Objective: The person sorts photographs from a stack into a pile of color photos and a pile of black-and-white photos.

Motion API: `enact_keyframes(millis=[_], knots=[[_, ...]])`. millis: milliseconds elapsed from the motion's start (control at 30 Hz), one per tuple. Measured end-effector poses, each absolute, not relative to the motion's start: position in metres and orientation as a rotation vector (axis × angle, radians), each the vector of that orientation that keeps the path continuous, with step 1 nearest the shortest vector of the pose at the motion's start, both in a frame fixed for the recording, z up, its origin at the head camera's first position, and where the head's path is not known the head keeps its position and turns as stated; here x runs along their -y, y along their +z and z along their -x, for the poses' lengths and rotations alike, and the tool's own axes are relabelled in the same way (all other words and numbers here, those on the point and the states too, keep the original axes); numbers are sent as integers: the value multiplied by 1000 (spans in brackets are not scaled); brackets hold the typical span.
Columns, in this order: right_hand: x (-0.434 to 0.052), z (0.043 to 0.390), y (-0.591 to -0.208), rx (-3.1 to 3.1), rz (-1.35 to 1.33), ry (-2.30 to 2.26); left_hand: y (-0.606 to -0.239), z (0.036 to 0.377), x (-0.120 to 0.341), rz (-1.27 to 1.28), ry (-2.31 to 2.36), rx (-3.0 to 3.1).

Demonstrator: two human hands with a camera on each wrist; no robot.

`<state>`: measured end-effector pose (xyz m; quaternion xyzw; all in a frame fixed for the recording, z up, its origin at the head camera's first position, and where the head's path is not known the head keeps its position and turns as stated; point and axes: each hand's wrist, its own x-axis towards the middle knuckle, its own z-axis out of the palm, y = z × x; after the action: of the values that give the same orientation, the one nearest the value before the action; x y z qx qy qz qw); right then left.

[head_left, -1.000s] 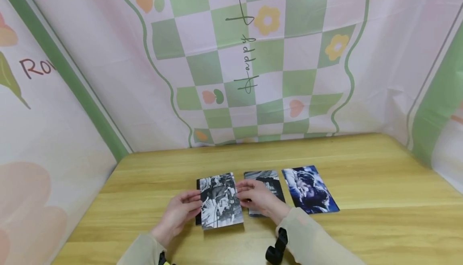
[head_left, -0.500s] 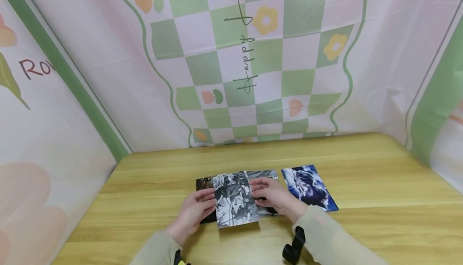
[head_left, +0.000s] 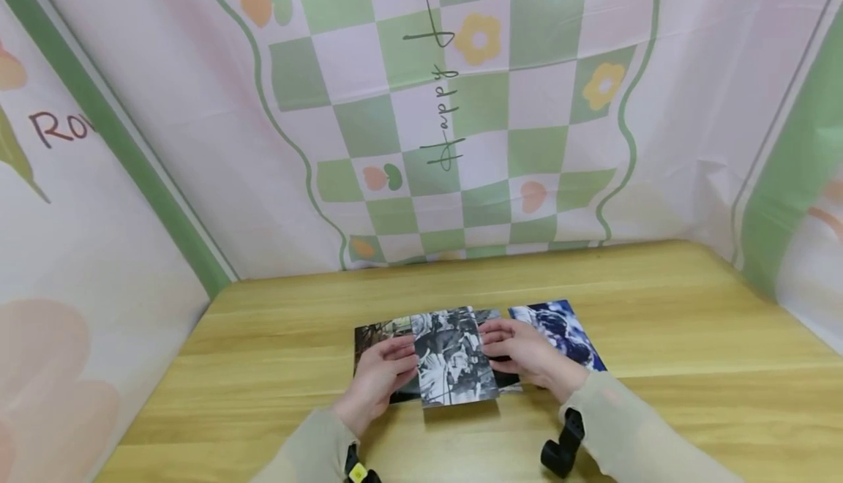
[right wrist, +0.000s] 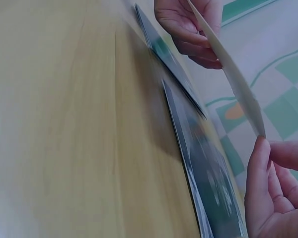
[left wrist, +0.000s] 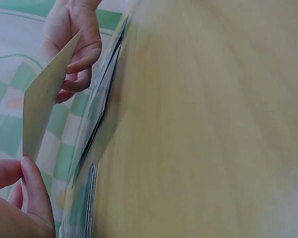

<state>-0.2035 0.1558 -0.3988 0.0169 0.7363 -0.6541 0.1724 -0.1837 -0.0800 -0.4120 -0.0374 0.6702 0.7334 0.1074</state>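
Observation:
My left hand (head_left: 380, 377) and right hand (head_left: 530, 355) pinch opposite side edges of a black-and-white photo print (head_left: 454, 358). It is held above the table, its picture side towards the head camera. In the left wrist view, the print's plain pale back (left wrist: 44, 101) shows, raised off the prints below. Behind the left hand lies a dark print (head_left: 372, 334), partly covered. A grey print (head_left: 508, 382) lies mostly hidden under the held print and the right hand. Farther right, a blue-toned print (head_left: 556, 326) is partly covered by the right hand.
The prints lie on a wood-grain table (head_left: 283, 351). Seen from the wrists, the prints on the table look like thin stacks (right wrist: 203, 183). A green-and-white checked cloth (head_left: 487, 102) hangs behind the table's far edge. Black wrist straps (head_left: 563, 443) sit on both sleeves.
Both hands have carried the black-and-white print to the right, from over the left print towards the middle one. More of the dark left print shows; the grey one is more covered.

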Motion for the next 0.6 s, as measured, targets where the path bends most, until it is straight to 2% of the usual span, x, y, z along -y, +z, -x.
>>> enact_keyframes(millis=[267, 600], knots=[[-170, 204, -396, -2110, -16, -1830, -412, 191, 69, 110, 2110, -1992], [-187, 209, -400, -2239, 23, -1734, -410, 204, 57, -57, 1985, -2043]])
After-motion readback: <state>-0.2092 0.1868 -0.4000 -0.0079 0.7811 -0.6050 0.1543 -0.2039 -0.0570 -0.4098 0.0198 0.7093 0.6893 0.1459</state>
